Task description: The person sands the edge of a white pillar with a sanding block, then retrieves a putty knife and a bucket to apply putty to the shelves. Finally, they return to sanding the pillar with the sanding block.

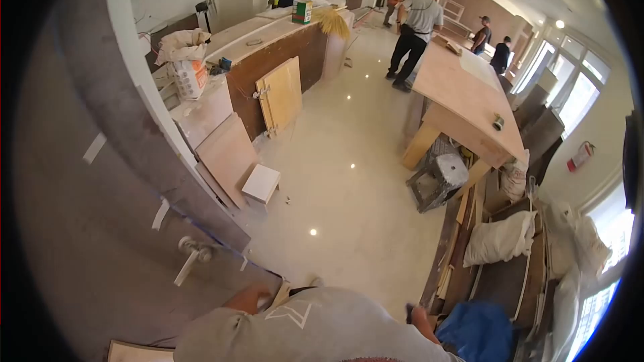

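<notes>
At the bottom edge is my own grey shirt point(315, 325) with a white mark on its chest. My left hand point(265, 291) is low beside my body, blurred and partly hidden, near the edge of a grey-brown door point(121, 228). A lever handle point(194, 255) sticks out from that door, to the left of this hand. On the other side, my right hand point(420, 320) hangs by my hip, its fingers closed around a small dark object point(409, 313) too small to name. A blue plastic sheet or bag point(475, 332) lies just right of it.
Glossy floor point(335, 188) runs ahead. Leaning panels point(228, 154), a small white stool point(261, 184) and a long counter point(282, 47) line the left. On the right stand a wooden worktable point(469, 94), a stained stool point(439, 174) and sacks point(500, 238). Several people point(419, 20) are farther off.
</notes>
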Tool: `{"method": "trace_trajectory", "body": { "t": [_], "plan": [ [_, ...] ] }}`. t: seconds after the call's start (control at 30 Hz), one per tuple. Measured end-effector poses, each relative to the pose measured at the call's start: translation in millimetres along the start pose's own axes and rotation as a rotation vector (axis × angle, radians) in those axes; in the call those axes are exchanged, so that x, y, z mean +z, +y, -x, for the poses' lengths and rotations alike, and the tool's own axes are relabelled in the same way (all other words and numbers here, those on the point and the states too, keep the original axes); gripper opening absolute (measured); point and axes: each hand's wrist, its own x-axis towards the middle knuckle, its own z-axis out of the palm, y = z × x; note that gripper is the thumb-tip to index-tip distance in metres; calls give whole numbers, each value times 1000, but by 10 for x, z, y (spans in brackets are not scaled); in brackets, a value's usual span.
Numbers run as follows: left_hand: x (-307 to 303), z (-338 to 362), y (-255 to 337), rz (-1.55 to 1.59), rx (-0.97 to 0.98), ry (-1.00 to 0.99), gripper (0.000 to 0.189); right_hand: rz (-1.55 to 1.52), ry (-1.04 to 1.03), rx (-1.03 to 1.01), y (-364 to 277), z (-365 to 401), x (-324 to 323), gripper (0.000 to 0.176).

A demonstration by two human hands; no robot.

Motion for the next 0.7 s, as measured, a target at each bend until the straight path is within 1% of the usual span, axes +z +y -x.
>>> {"method": "trace_trajectory", "body": {
  "t": [0.03, 0.07, 0.1, 0.13, 0.2, 0.23, 0.33, 0.37, 0.4, 0.43, 0.47, 0.5, 0.53, 0.57, 0.6, 0.63, 0.67, 0.7],
  "plan": [
    [-568, -326, 196, -209, 66, 59, 35, 81, -50, -65, -60, -34, 87, 35],
    [-1153, -536, 381, -318, 123, 164, 34, -183, -104, 29, -114, -60, -44, 34],
    [-1815, -564, 634, -290, 180, 291, 38, -451, -131, 145, -122, -168, -249, 33],
    [-2396, -596, 828, -269, 241, 415, 42, -607, -153, 214, -104, -312, -437, 32],
    [-3433, -758, 1217, 191, 172, 556, 44, -746, -171, 281, -28, -725, -838, 30],
    [-3839, -908, 1350, 421, 140, 612, 45, -775, -174, 291, 21, -982, -1051, 28],
    [-4829, -1391, 1494, 397, 165, 700, 49, -740, -175, 272, 259, -1857, -1663, 25],
    [-4981, -1718, 1395, 314, 110, 659, 48, -698, -159, 250, 371, -2202, -1901, 24],
    [-5103, -2145, 1202, 231, 64, 638, 48, -579, -133, 195, 496, -2541, -2304, 23],
    [-5179, -2316, 1033, -287, 271, 562, 50, -348, -96, 105, 656, -2934, -2631, 23],
    [-5256, -2370, 1031, 25, 13, 315, 51, -118, -40, 33, 803, -3351, -2990, 22],
    [-5338, -2490, 989, 89, -139, 66, 58, 41, 68, 8, 971, -3829, -3476, 21],
    [-5394, -2546, 869, 109, -131, 1, 59, -37, 171, -5, 1119, -4244, -4089, 22],
    [-5441, -2586, 847, 224, -254, -73, 59, -197, 368, 24, 1206, -4728, -4641, 20],
    [-5496, -2630, 829, 329, -386, -135, 59, -700, 522, -52, 1329, -5014, -5283, 24],
    [-5588, -2594, 764, 514, -406, -9, 58, -1202, 666, -130, 1348, -5230, -6184, 34],
    [-5653, -2580, 671, 698, -405, 120, 57, -1354, 631, -204, 1269, -4841, -7383, 33],
    [-5830, -2605, 605, 785, -417, 155, 56, -1533, 646, -231, 1337, -5501, -7806, 29]
  ]
}}
